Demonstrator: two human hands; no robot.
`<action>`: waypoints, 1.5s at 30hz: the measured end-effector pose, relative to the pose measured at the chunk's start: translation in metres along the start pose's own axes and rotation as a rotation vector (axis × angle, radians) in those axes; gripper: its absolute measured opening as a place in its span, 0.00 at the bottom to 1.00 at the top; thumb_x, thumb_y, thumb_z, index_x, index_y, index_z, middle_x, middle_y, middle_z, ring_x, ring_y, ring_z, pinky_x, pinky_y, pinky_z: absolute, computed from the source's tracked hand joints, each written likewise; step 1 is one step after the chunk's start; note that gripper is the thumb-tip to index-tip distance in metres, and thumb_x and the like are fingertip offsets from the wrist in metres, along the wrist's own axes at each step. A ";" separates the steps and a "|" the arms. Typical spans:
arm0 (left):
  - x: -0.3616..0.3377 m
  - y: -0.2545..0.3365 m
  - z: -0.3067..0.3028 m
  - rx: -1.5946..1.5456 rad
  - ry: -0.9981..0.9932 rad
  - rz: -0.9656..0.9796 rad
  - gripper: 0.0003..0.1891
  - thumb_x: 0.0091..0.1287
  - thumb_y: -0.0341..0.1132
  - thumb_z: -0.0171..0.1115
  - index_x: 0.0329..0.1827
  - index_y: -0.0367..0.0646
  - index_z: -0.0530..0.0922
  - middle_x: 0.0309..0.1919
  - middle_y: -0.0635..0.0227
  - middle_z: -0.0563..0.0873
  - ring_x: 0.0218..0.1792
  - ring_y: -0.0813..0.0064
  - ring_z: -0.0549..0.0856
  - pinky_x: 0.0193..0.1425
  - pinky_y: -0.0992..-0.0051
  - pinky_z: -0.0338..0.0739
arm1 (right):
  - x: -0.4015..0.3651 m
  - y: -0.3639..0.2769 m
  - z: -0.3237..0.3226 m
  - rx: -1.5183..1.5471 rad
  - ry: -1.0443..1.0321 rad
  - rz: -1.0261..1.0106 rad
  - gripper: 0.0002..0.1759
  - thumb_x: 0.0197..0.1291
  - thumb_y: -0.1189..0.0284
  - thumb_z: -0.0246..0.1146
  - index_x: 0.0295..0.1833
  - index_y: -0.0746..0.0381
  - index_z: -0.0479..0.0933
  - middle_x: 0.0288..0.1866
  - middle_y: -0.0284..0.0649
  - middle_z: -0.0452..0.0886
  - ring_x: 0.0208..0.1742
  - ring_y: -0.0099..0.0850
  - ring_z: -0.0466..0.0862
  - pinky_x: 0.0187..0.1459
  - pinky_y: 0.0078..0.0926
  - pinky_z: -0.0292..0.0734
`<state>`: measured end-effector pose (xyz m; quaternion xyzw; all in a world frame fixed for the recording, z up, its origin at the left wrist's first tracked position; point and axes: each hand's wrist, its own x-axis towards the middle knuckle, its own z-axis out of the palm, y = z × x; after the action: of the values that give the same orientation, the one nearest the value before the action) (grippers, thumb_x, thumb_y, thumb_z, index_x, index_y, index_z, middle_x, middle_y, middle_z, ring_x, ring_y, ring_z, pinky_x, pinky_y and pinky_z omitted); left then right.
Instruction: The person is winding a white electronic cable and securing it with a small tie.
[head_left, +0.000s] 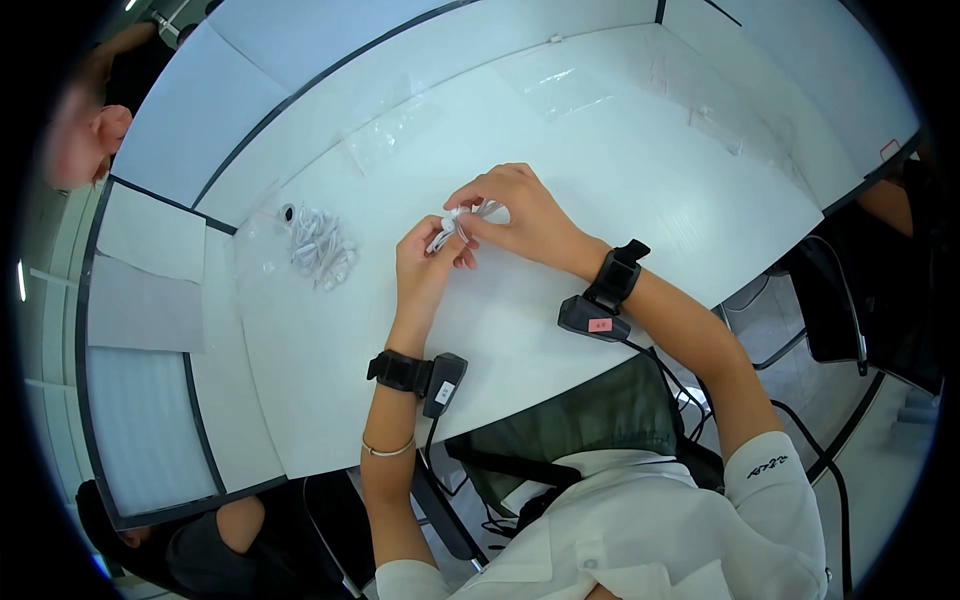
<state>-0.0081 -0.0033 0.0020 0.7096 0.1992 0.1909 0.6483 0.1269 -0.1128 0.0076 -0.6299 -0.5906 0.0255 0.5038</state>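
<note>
A small bundle of white cable (437, 243) is between my two hands, above the middle of the white table. My left hand (422, 258) is closed around the lower left part of the bundle. From the upper right, my right hand (515, 210) pinches the bundle with thumb and fingers, and a bit of white cable shows inside its curl. The fingers hide much of the bundle, so its ends cannot be made out. To the left on the table lies a pile of similar white cables (322, 250), with a small dark round item (289, 213) at its upper left.
Clear plastic bags (385, 138) lie toward the back of the white table (560, 330). Low partition walls (290, 140) enclose its back and sides. Black devices (445, 385) with trailing cords are strapped to both my wrists. Other people sit beyond the partitions.
</note>
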 end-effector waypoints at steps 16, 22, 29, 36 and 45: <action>-0.001 -0.002 -0.003 -0.259 -0.102 -0.088 0.05 0.71 0.33 0.48 0.44 0.42 0.70 0.25 0.72 0.74 0.21 0.86 0.67 0.25 0.85 0.60 | 0.005 0.006 -0.002 0.362 -0.106 0.093 0.10 0.58 0.72 0.62 0.44 0.64 0.79 0.38 0.37 0.83 0.42 0.26 0.80 0.50 0.24 0.73; 0.001 -0.002 -0.008 -0.268 -0.158 -0.116 0.06 0.71 0.35 0.49 0.43 0.44 0.70 0.22 0.77 0.67 0.21 0.88 0.60 0.23 0.85 0.52 | 0.003 0.011 0.000 0.453 -0.144 0.152 0.11 0.61 0.71 0.59 0.47 0.65 0.77 0.40 0.36 0.82 0.44 0.24 0.79 0.52 0.24 0.72; 0.001 -0.003 -0.004 -0.346 -0.122 -0.140 0.06 0.71 0.36 0.50 0.42 0.44 0.69 0.21 0.79 0.63 0.21 0.89 0.58 0.22 0.85 0.49 | 0.001 0.013 0.007 0.460 -0.111 0.166 0.13 0.64 0.70 0.58 0.51 0.64 0.76 0.42 0.37 0.81 0.43 0.24 0.78 0.50 0.24 0.71; 0.001 -0.004 -0.003 -0.327 -0.087 -0.116 0.03 0.70 0.33 0.48 0.39 0.45 0.69 0.21 0.79 0.64 0.20 0.89 0.58 0.22 0.85 0.49 | 0.000 0.014 0.010 0.448 -0.140 0.179 0.15 0.61 0.68 0.60 0.52 0.61 0.75 0.43 0.36 0.79 0.46 0.26 0.77 0.52 0.27 0.69; 0.001 -0.008 0.000 -0.200 0.122 -0.002 0.06 0.71 0.33 0.49 0.34 0.45 0.66 0.19 0.79 0.65 0.18 0.91 0.58 0.20 0.85 0.49 | 0.000 -0.002 0.005 -0.148 0.014 -0.128 0.10 0.51 0.72 0.66 0.40 0.56 0.78 0.38 0.30 0.79 0.38 0.26 0.77 0.54 0.28 0.64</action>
<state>-0.0074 -0.0021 -0.0062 0.6284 0.2190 0.2519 0.7027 0.1221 -0.1106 0.0067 -0.6265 -0.6263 -0.0549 0.4606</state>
